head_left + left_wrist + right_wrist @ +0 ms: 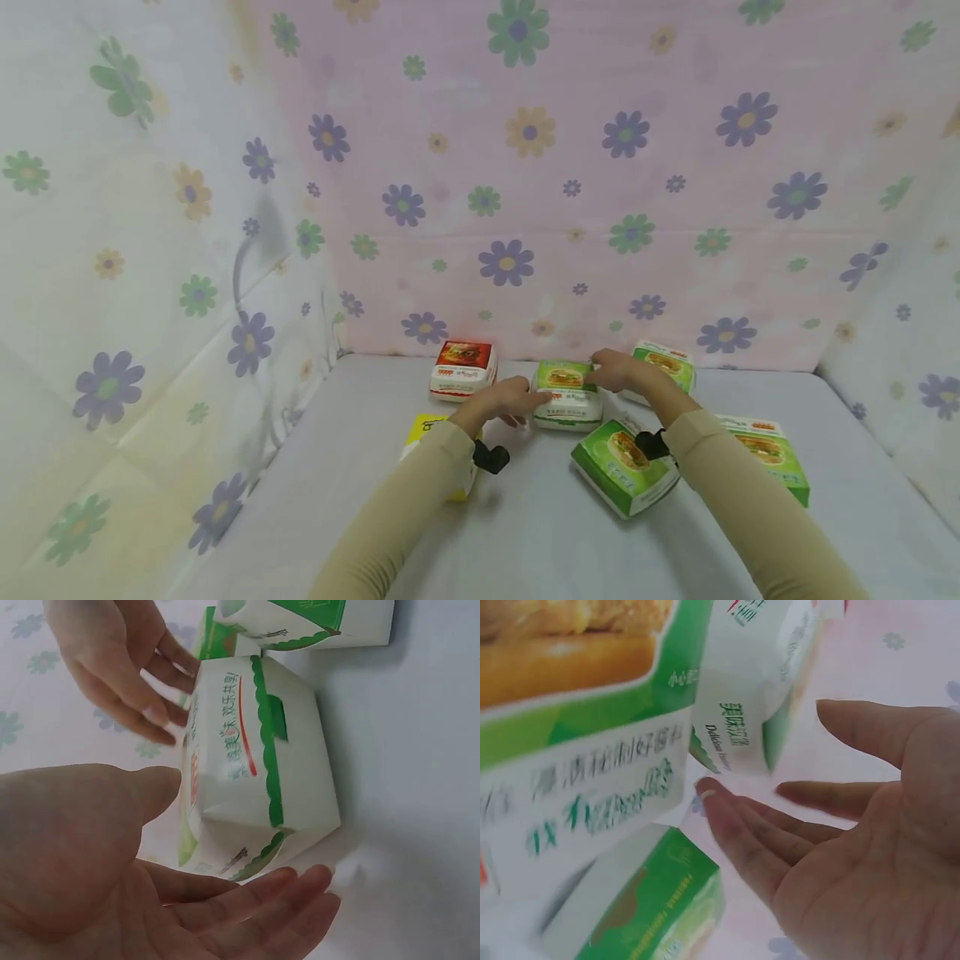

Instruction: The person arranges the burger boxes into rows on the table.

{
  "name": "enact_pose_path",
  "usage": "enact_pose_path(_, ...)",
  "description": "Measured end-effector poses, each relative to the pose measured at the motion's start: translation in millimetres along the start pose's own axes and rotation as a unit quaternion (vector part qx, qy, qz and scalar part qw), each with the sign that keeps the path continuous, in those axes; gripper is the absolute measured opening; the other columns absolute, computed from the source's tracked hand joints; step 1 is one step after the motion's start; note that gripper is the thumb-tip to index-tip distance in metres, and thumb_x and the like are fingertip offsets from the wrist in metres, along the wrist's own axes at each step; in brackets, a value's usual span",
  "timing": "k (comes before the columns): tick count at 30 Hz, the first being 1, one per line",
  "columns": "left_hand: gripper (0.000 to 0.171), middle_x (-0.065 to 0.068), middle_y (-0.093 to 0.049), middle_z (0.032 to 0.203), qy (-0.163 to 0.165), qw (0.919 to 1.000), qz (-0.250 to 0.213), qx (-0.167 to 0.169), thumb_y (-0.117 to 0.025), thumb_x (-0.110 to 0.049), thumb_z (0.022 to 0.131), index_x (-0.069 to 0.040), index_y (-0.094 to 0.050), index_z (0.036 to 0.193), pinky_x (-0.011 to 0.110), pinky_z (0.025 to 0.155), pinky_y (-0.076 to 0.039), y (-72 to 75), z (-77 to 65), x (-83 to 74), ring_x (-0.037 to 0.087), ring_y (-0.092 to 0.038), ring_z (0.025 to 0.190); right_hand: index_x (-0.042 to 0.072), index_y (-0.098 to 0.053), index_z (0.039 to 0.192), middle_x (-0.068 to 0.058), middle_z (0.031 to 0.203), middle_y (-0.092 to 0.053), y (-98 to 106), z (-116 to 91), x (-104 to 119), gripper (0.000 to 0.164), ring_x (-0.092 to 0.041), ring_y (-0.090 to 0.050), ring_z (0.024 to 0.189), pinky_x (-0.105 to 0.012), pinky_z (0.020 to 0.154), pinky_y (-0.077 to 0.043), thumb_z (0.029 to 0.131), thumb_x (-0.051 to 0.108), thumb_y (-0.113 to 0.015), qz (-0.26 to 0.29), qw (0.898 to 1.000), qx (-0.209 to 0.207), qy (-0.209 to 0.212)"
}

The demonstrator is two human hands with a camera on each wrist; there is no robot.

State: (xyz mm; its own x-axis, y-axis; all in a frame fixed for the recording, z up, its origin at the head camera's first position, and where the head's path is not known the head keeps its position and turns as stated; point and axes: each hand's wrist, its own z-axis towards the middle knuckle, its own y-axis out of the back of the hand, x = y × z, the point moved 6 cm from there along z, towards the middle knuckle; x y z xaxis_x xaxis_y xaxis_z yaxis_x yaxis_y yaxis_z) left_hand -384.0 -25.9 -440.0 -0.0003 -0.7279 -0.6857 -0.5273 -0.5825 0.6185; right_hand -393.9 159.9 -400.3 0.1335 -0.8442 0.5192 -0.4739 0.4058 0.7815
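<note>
A green-and-white burger box (567, 413) stands upright near the back of the table, between my two hands. At its left side is my left hand (504, 400). In the left wrist view the thumb and fingers of that hand (82, 862) are spread around one corner of the box (232, 750), uncurled; whether they touch it I cannot tell. Across the box, my right hand (626, 373) reaches to its far right side. The right wrist view has this hand (840, 817) with fingers extended beside the box (739, 712) and not wrapped around it.
Left of the hands are a red-and-white burger box (463, 385) and a yellow box (423, 429) partly behind my left sleeve. More green burger boxes stand to the right: one in front (626, 475), one behind (671, 362), another (772, 454) by my right forearm. Flowered cloth (570, 300) hangs behind.
</note>
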Motion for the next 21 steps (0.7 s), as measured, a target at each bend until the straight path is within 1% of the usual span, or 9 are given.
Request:
enact_pose_path(1, 0.052, 0.019, -0.059, 0.115, 0.002, 1.0000, -0.001, -0.002, -0.054, -0.042, 0.106, 0.006, -0.053, 0.127, 0.047, 0.089, -0.059, 1.0, -0.3, -0.1, 0.037, -0.067, 0.103, -0.019, -0.030, 0.149, -0.039, 0.149, -0.039, 0.6, -3.1, -0.2, 0.061, -0.047, -0.052, 0.127, -0.051, 0.093, -0.052, 0.107, 0.021, -0.049, -0.005, 1.000, 0.002, -0.002)
enact_pose_path(3, 0.058, 0.022, -0.057, 0.122, 0.006, 0.9999, -0.004, -0.007, -0.053, -0.041, 0.107, 0.009, -0.048, 0.136, 0.047, 0.089, -0.058, 2.7, -1.1, -0.4, 0.037, -0.067, 0.104, -0.019, -0.041, 0.142, -0.036, 0.135, -0.052, 1.0, -9.8, -0.5, 0.055, -0.044, -0.059, 0.116, -0.050, 0.090, -0.052, 0.107, 0.023, -0.051, -0.018, 1.000, 0.009, -0.006)
enact_pose_path(6, 0.060, 0.021, -0.058, 0.120, 0.012, 0.9998, -0.012, -0.006, -0.052, -0.041, 0.107, 0.010, -0.046, 0.139, 0.046, 0.090, -0.059, 2.3, -0.6, 0.7, 0.036, -0.067, 0.105, -0.016, -0.055, 0.121, -0.025, 0.107, -0.062, -1.8, -18.2, -0.6, 0.043, -0.036, -0.062, 0.094, -0.046, 0.081, -0.051, 0.105, 0.024, -0.053, -0.028, 0.999, 0.021, -0.006)
enact_pose_path(8, 0.057, 0.021, -0.062, 0.112, 0.017, 0.9997, -0.017, -0.002, -0.052, -0.042, 0.107, 0.008, -0.050, 0.133, 0.046, 0.090, -0.059, 0.7, 0.2, 3.3, 0.036, -0.068, 0.103, -0.009, -0.059, 0.107, -0.018, 0.097, -0.060, -4.9, -22.2, -0.2, 0.033, -0.030, -0.059, 0.086, -0.043, 0.078, -0.049, 0.104, 0.024, -0.055, -0.028, 0.999, 0.021, -0.007)
enact_pose_path(10, 0.052, 0.019, -0.064, 0.105, 0.021, 0.9995, -0.022, 0.002, -0.052, -0.043, 0.107, 0.006, -0.053, 0.125, 0.045, 0.089, -0.059, -1.3, 1.0, 5.2, 0.035, -0.069, 0.101, -0.003, -0.058, 0.096, -0.012, 0.090, -0.056, -8.4, -24.4, -0.1, 0.028, -0.024, -0.054, 0.080, -0.040, 0.075, -0.046, 0.103, 0.024, -0.056, -0.020, 0.999, 0.022, -0.012)
enact_pose_path(13, 0.047, 0.019, -0.067, 0.102, 0.022, 0.9995, -0.024, 0.006, -0.052, -0.043, 0.107, 0.003, -0.056, 0.116, 0.045, 0.089, -0.059, -5.1, 3.0, 6.7, 0.034, -0.069, 0.100, 0.006, -0.054, 0.084, -0.005, 0.080, -0.049, -14.3, -23.7, -0.4, 0.028, -0.019, -0.047, 0.073, -0.037, 0.074, -0.044, 0.104, 0.025, -0.056, -0.006, 0.999, 0.036, -0.019)
enact_pose_path(17, 0.042, 0.017, -0.067, 0.098, 0.024, 0.9994, -0.024, 0.009, -0.052, -0.042, 0.107, 0.000, -0.057, 0.109, 0.044, 0.087, -0.060, -10.1, 5.6, 6.3, 0.033, -0.069, 0.098, 0.010, -0.050, 0.077, -0.002, 0.075, -0.048, -20.0, -18.5, -0.7, 0.032, -0.018, -0.050, 0.073, -0.034, 0.073, -0.045, 0.106, 0.023, -0.054, 0.014, 0.998, 0.059, -0.020)
enact_pose_path(19, 0.040, 0.016, -0.067, 0.096, 0.026, 0.9992, -0.031, 0.005, -0.054, -0.041, 0.107, -0.001, -0.057, 0.107, 0.044, 0.086, -0.060, -11.4, 5.4, 5.2, 0.033, -0.069, 0.096, 0.010, -0.049, 0.078, -0.005, 0.077, -0.052, -20.1, -16.2, -0.8, 0.031, -0.020, -0.056, 0.075, -0.034, 0.074, -0.048, 0.106, 0.022, -0.054, 0.019, 0.998, 0.059, -0.017)
enact_pose_path(21, 0.039, 0.017, -0.066, 0.096, 0.026, 0.9989, -0.040, 0.000, -0.055, -0.040, 0.107, -0.001, -0.057, 0.106, 0.045, 0.085, -0.060, -12.0, 4.2, 3.7, 0.034, -0.070, 0.095, 0.009, -0.050, 0.080, -0.011, 0.085, -0.057, -19.4, -14.8, -0.6, 0.028, -0.023, -0.063, 0.083, -0.036, 0.076, -0.051, 0.105, 0.021, -0.055, 0.024, 0.998, 0.054, -0.017)
